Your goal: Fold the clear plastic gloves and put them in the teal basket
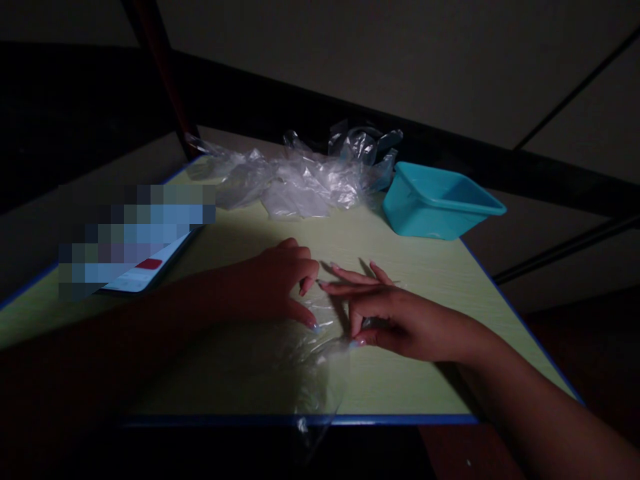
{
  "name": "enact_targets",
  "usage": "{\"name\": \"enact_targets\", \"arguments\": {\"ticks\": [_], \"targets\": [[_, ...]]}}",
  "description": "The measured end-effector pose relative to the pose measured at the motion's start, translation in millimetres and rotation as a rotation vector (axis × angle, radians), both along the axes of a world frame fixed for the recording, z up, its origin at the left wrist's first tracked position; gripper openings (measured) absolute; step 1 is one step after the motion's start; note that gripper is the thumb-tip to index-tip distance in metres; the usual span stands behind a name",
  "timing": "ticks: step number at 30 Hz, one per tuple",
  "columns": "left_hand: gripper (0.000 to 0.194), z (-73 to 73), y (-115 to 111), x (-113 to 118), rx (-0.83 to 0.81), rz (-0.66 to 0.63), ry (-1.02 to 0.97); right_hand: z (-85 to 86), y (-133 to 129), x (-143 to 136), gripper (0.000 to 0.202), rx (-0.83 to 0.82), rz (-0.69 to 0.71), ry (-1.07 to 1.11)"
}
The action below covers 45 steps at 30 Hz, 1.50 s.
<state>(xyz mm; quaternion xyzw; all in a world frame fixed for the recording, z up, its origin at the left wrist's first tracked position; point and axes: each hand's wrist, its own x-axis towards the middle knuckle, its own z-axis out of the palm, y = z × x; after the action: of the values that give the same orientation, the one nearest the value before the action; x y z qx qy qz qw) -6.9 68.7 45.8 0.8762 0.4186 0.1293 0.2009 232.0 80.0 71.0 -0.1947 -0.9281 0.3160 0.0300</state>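
Observation:
A thin, crumpled clear plastic piece (320,370) lies on the table between my hands, its lower end hanging over the front edge. My right hand (395,313) pinches its upper right part between thumb and index finger, while the other fingers stretch out to the left. Close by, my left hand (293,280) is over the plastic's upper left side. Its fingers are curled and its thumb is apart from them, with nothing visible in the gap. Whether the plastic is a bag or a glove, I cannot tell.
Several crumpled clear plastic pieces (305,180) are heaped along the table's back edge. A turquoise plastic basket (425,207) stands at the back right corner. On the left rests a phone (137,277) with a lit screen, partly blurred out. The pale table (420,393) has blue edges.

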Motion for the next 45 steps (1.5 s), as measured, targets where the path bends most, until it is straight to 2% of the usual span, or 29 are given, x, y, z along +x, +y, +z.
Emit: {"name": "enact_targets", "arguments": {"ticks": [7,13,15,19,23,27,31,35,38,42,45], "targets": [[0.038,-1.5,0,-1,-0.001,-0.005,-0.011,-2.8,1,0,0.008,-0.017,0.008,0.0],[0.042,-0.5,0,0,0.007,0.015,-0.028,0.5,3,3,0.005,0.044,-0.04,0.065],[0.04,2.8,-2,3,0.016,0.065,-0.075,2.8,5,4,0.004,0.052,-0.036,0.112],[0.022,16.2,-8,11,0.023,0.141,-0.23,4.8,7,3,0.006,0.023,-0.042,0.21],[0.024,25.1,-17,17,-0.096,0.119,-0.314,4.0,8,2,0.011,-0.036,-0.145,0.23],[0.03,22.8,-21,19,-0.178,-0.059,-0.304,2.5,8,1,0.012,-0.058,-0.267,0.192],[0.032,18.7,-21,19,-0.209,-0.18,-0.276,-0.6,9,-1,0.011,-0.05,-0.279,0.196],[0.035,18.4,-19,19,-0.217,-0.188,-0.227,-3.4,12,-1,0.013,-0.054,-0.289,0.186],[0.037,21.1,-19,19,-0.241,-0.146,-0.237,-3.9,17,4,0.02,-0.08,-0.279,0.141],[0.043,23.9,-18,15,-0.395,-0.05,-0.251,-1.0,27,16,0.029,-0.131,-0.28,0.043],[0.048,22.3,-15,10,-0.53,-0.014,-0.241,2.8,34,25,0.028,-0.146,-0.326,-0.01]]}}
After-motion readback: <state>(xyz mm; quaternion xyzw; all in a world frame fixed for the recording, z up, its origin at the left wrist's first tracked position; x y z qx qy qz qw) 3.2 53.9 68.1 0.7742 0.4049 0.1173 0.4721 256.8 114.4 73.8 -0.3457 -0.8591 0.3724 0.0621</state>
